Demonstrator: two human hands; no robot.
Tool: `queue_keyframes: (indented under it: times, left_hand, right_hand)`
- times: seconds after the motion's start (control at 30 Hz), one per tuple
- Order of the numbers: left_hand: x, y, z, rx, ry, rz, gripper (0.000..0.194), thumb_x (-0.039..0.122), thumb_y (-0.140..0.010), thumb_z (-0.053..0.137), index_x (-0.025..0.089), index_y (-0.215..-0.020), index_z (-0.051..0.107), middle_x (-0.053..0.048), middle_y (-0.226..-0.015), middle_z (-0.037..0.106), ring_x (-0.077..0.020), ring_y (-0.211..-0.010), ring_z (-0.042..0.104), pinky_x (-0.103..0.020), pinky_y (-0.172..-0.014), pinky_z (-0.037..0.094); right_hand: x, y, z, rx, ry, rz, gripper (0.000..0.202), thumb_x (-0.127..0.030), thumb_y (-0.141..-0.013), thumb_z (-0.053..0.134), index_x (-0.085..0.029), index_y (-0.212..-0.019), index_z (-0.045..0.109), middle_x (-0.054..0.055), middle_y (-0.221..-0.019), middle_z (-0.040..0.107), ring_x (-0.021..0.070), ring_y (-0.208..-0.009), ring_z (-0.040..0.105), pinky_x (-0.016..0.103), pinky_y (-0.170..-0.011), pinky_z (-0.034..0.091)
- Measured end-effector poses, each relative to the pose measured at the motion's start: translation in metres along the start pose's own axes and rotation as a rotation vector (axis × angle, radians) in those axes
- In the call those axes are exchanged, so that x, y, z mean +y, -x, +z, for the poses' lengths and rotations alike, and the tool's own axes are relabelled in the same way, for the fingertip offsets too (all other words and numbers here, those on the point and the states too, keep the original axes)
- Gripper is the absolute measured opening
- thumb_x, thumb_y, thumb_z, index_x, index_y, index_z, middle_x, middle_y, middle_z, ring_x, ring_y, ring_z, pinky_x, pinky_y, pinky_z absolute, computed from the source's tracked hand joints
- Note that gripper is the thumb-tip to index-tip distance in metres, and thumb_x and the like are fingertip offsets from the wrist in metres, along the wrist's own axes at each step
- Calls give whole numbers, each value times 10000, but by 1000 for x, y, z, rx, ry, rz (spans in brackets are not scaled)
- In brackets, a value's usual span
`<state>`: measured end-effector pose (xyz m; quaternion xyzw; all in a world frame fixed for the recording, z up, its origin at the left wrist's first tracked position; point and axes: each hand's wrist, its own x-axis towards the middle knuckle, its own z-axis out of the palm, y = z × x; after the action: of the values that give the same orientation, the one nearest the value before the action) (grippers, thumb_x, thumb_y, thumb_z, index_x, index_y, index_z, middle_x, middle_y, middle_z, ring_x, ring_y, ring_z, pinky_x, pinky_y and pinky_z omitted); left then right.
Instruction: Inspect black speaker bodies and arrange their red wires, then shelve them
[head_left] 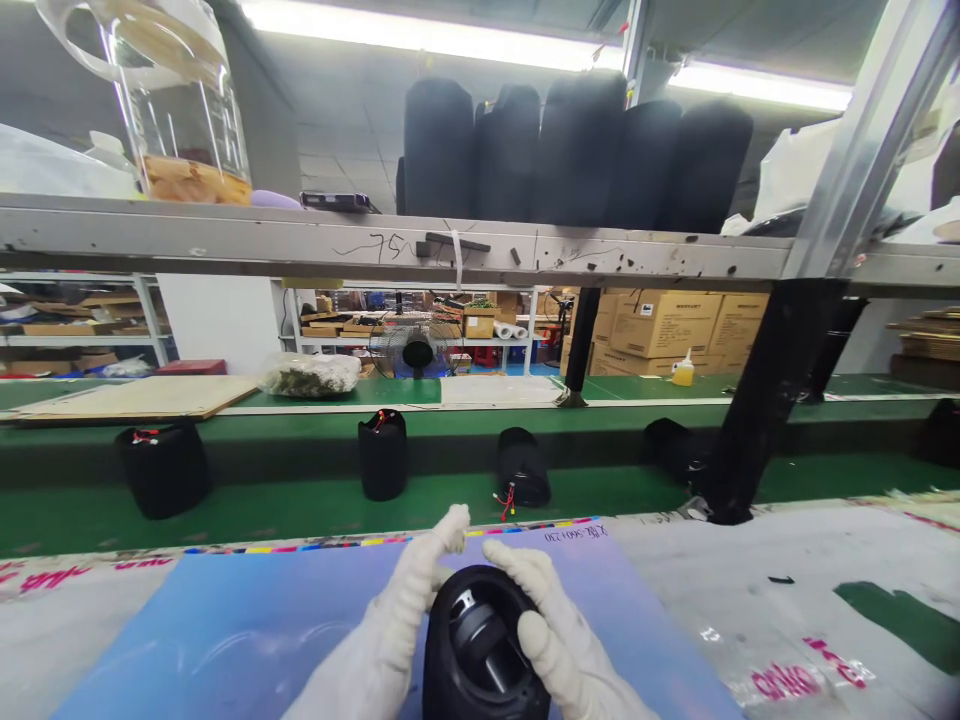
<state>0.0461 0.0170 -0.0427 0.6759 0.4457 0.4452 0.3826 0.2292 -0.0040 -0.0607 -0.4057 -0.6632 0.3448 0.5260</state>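
While both of my gloved hands close around the black cylindrical housing (480,640), it sits at the near edge of the blue mat (225,630), its open end tilted up toward me so the inner core shows. My left hand (390,630) wraps the left wall, fingers curled shut on it, with the forefinger stretched forward past the far rim. My right hand (562,640) clasps the right wall, thumb pressed on the rim. I judge this two-sided grip serves to steady the round body, which would otherwise roll, and to keep the opening facing me for inspection. Its long axis runs from the near edge away toward the green conveyor belt (300,500), raised at the near end; the closed end, which is hidden, points away and down.

Similar black units lie on the belt beyond the mat's far edge: an upright one with red wires (382,455), another lying on its side with red leads (523,468), and a wider one (163,468) toward the left end. Their spacing suggests pieces set out in sequence along the line. A grey shelf rail (375,245) crosses above, carrying dark rolls (570,150) and a clear jug (176,100). Cardboard boxes (667,322) stand behind.
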Motion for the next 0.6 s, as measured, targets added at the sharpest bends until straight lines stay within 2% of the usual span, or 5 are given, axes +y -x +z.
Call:
queue_keyframes:
  times: [0.17,0.27,0.37,0.47,0.6]
  left_hand:
    - [2,-5,-3,2,-41,5,499,580,-943,390,319,-1309,606,-10,-1420,541,-221,-1231,585,-315,-1015,486]
    - [-1,-4,-4,-25,-79,42,556,611,-951,312,319,-1342,578,-44,-1361,594,-219,-1174,630,-318,-982,511]
    - [-4,-2,-7,-65,-179,222,611,696,-883,386,344,-1349,568,-49,-1368,599,-251,-1191,620,-351,-1004,498]
    - [-6,0,-10,-40,-326,385,568,645,-881,472,343,-1353,564,-52,-1396,590,-261,-1269,560,-358,-1062,444]
    - [-8,2,-10,-9,-383,385,560,607,-921,417,349,-1414,485,-53,-1436,555,-275,-1303,530,-377,-1061,446]
  right_hand:
    - [8,-7,-3,-81,38,68,579,-736,-875,358,-375,-1188,686,64,-1081,561,247,-986,616,388,-899,514]
    - [7,-6,-11,-177,-10,110,611,-741,-880,334,-401,-1334,562,68,-1243,540,288,-1198,538,441,-1046,431]
    - [-7,0,-18,-241,5,105,620,-684,-867,485,-413,-1422,444,52,-1342,509,294,-1305,457,449,-1123,351]
    - [-25,3,-19,-216,70,65,556,-597,-850,600,-417,-1368,513,38,-1332,535,287,-1284,483,414,-1103,380]
    - [-25,2,-14,-117,107,0,520,-597,-901,514,-374,-1370,536,55,-1315,575,293,-1244,527,421,-1067,410]
